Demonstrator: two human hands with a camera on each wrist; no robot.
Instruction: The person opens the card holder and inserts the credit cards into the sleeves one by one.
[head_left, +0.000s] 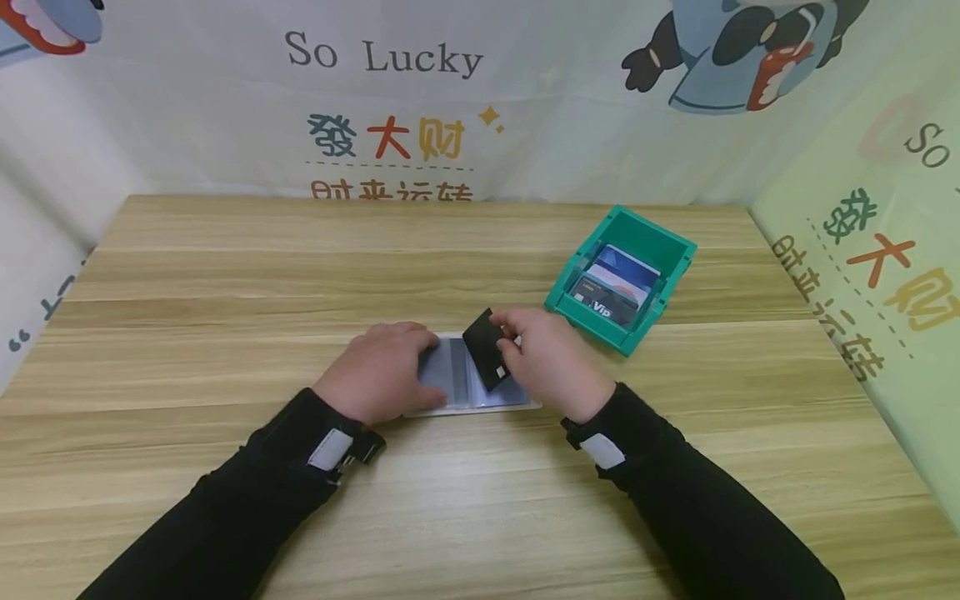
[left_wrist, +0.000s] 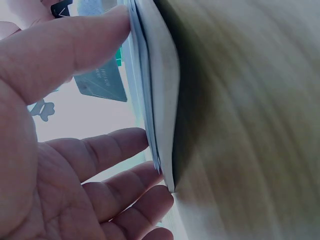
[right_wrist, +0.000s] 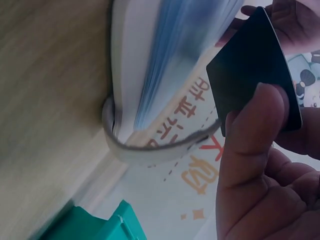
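On the table an opened card holder (head_left: 459, 371) with clear plastic sleeves lies flat. My left hand (head_left: 382, 371) spans its left side, thumb at the near edge and fingers at the far edge. In the left wrist view, the thumb and fingertips (left_wrist: 137, 140) meet the layered sleeves and pale cover (left_wrist: 162, 75). My right hand (head_left: 551, 358) pinches a black card (head_left: 486, 350) between thumb and fingers, tilted over the right-hand sleeves. The right wrist view shows the card (right_wrist: 252, 65) held by its corner, above the holder's sleeves (right_wrist: 167, 60).
A green bin (head_left: 622, 279) holding several cards (head_left: 618, 279), one marked VIP, stands behind and right of my right hand. A pale strap (right_wrist: 160, 150) loops from the holder's side. A printed cloth (head_left: 555, 158) hangs behind the wooden table (head_left: 225, 275).
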